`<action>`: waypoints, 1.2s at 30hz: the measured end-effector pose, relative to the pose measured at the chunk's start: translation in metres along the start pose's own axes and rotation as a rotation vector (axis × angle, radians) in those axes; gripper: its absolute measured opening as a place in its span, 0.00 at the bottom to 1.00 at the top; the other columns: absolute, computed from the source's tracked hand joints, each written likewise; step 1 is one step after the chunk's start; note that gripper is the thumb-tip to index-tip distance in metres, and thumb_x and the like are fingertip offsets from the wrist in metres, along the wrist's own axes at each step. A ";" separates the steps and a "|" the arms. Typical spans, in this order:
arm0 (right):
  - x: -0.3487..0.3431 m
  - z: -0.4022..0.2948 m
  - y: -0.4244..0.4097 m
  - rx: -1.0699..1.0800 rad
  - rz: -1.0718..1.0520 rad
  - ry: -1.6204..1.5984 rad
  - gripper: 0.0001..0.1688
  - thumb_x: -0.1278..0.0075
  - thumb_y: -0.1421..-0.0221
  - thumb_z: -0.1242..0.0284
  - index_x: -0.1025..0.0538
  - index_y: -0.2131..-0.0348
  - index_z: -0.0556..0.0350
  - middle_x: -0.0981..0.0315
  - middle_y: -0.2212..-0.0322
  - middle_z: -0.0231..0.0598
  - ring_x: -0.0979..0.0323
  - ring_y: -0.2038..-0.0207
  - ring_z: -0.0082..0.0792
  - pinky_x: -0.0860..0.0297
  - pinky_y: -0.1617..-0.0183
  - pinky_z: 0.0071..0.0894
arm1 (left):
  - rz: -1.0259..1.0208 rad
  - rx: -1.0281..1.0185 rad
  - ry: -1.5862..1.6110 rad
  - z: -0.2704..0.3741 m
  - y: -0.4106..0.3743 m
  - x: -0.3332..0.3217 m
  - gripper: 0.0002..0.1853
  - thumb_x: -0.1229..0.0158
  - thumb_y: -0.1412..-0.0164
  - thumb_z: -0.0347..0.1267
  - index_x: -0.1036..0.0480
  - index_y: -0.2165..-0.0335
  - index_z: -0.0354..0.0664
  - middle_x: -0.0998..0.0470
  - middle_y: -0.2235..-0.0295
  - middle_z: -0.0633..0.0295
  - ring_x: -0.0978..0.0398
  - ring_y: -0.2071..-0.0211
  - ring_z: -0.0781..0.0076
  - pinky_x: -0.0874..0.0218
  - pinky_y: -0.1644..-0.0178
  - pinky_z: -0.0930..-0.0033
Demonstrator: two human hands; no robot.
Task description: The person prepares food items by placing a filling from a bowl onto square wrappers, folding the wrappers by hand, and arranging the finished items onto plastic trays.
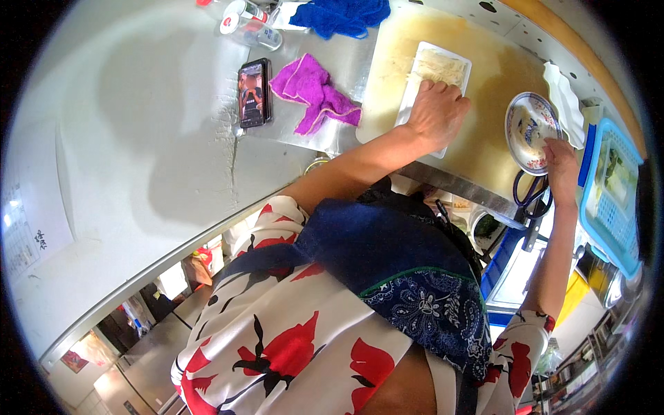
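Note:
My left hand (440,115) is over a white rectangular tray (404,111) on a yellowed cutting board (482,145). Its fingers curl down at the near edge of pale, thin strips of food (441,66); whether they grip any is hidden. At the right, my right hand (560,161) has its fingertips over the near right rim of a patterned ceramic bowl (524,127). Some whitish and brownish matter lies in the bowl, and I cannot tell if the fingers pinch some of it or the rim. Dark scissor handles (529,194) show just below the bowl.
Left of the board lie a purple cloth (311,91), a smartphone (253,93) with its screen lit and a blue cloth (342,15). Clear plastic jars (251,33) are beyond the phone. A white wavy-edged tray (563,104) and a light blue plastic basket (612,207) stand at the right.

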State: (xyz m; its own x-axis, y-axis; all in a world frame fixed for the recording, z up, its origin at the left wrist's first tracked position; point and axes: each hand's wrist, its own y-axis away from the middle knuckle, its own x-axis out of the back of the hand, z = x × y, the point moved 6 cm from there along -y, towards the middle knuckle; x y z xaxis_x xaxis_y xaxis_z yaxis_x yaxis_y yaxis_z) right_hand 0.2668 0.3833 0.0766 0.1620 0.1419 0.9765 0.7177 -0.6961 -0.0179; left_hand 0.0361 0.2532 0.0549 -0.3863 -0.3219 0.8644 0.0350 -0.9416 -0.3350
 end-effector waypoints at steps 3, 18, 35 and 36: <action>0.009 0.000 0.002 -0.164 -0.004 -0.260 0.12 0.55 0.47 0.76 0.27 0.62 0.60 0.28 0.66 0.46 0.31 0.59 0.35 0.37 0.55 0.26 | 0.006 0.018 0.167 0.017 -0.014 0.008 0.06 0.49 0.57 0.29 0.27 0.75 0.44 0.28 0.74 0.58 0.31 0.66 0.61 0.44 0.60 0.60; 0.040 -0.017 -0.020 -0.111 0.088 -0.669 0.12 0.53 0.50 0.75 0.31 0.64 0.61 0.31 0.73 0.34 0.34 0.70 0.24 0.36 0.64 0.24 | -0.368 0.119 0.883 0.069 -0.101 -0.044 0.09 0.42 0.56 0.33 0.25 0.74 0.38 0.24 0.77 0.57 0.28 0.75 0.71 0.37 0.69 0.69; 0.062 0.012 -0.007 -0.169 -0.129 -0.667 0.12 0.52 0.50 0.73 0.27 0.65 0.62 0.27 0.72 0.35 0.33 0.68 0.22 0.36 0.63 0.22 | -0.547 0.257 1.214 0.077 -0.133 -0.057 0.10 0.43 0.52 0.30 0.26 0.69 0.34 0.25 0.76 0.62 0.30 0.74 0.78 0.38 0.67 0.74; 0.064 0.014 -0.005 -0.196 -0.167 -0.704 0.11 0.52 0.47 0.76 0.27 0.63 0.62 0.28 0.72 0.29 0.34 0.70 0.18 0.36 0.65 0.17 | -0.560 0.239 1.154 0.076 -0.135 -0.052 0.09 0.44 0.50 0.31 0.26 0.70 0.35 0.26 0.77 0.64 0.31 0.75 0.79 0.40 0.69 0.76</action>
State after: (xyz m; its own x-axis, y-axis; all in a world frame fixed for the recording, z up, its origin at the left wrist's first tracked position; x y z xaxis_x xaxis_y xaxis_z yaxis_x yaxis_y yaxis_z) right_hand 0.2831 0.4054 0.1364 0.5037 0.6273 0.5939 0.6477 -0.7292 0.2209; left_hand 0.1213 0.3900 0.0833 -0.9615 0.2747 0.0051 -0.2712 -0.9521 0.1413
